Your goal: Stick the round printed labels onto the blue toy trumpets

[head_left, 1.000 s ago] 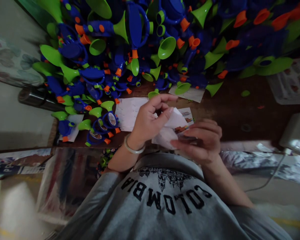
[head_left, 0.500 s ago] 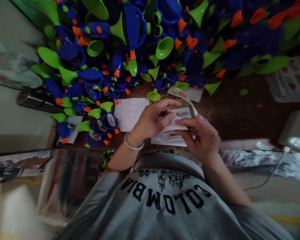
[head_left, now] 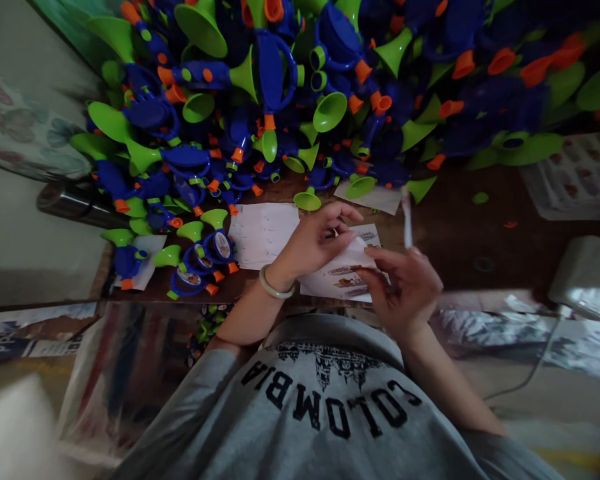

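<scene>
My left hand (head_left: 323,240), with a pale bangle at the wrist, is closed in a pinch on the left edge of a small white piece of sticker sheet (head_left: 355,254). My right hand (head_left: 405,283) grips the right side of the same piece between thumb and fingers. A narrow paper strip (head_left: 407,223), seen almost edge-on, sticks up from the right hand's fingers. Beneath both hands lies a printed sticker sheet (head_left: 337,283) with small coloured pictures. To the left is a stack of white paper (head_left: 263,235).
A large heap of blue, green and orange toy trumpets (head_left: 275,73) fills the back of the table. Several trumpets with oval stickers (head_left: 200,257) stand at front left. A dark flask (head_left: 80,203) lies at left; more sticker sheets (head_left: 575,177) and a white box (head_left: 590,273) are at right.
The strip by my right hand has swung from leaning left over the sheet to nearly upright. My right hand has shifted slightly down; both hands keep their pinch. The camera view has moved a little.
</scene>
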Tool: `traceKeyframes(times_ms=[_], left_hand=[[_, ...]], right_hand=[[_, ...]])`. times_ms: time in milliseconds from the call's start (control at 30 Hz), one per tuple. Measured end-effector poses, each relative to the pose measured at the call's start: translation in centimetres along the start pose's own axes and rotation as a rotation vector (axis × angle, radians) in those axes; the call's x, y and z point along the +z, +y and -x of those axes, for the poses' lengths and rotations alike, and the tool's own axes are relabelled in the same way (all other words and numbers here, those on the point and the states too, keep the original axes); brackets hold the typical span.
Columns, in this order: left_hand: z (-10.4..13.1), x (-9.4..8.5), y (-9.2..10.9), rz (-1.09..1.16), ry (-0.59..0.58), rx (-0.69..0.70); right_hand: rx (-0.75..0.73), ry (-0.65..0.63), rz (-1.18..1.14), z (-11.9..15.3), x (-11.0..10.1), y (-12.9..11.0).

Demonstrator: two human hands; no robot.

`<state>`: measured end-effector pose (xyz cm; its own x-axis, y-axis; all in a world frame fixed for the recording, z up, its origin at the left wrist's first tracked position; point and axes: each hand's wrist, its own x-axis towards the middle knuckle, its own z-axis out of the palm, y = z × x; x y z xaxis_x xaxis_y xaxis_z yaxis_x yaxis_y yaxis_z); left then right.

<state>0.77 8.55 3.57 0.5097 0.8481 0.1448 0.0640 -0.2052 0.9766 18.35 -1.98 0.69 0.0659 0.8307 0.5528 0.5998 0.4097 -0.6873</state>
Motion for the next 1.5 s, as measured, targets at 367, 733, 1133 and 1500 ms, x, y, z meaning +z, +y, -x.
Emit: traceKeyframes(times_ms=[367, 733, 1133, 1500], left_hand=[[-0.9, 0.8, -1.4, -0.061, 0.079, -0.062], [-4.9, -1.3, -6.3, -0.873, 0.284, -0.020], [-3.5, -10.2, -5.9, -0.063, 0.626, 0.083], [5.6, -0.2, 1.5, 0.734, 0.083, 0.163]], right_hand=[[-0.292, 0.091, 0.172, -0.3, -0.5, 0.2], [-0.393, 0.257, 0.056, -0.3, -0.1, 0.2], [-0.178, 0.210, -0.220, -2.6, 3.7, 3.1], [0.074, 0.230, -0.582, -4.3, 5.1, 2.3]])
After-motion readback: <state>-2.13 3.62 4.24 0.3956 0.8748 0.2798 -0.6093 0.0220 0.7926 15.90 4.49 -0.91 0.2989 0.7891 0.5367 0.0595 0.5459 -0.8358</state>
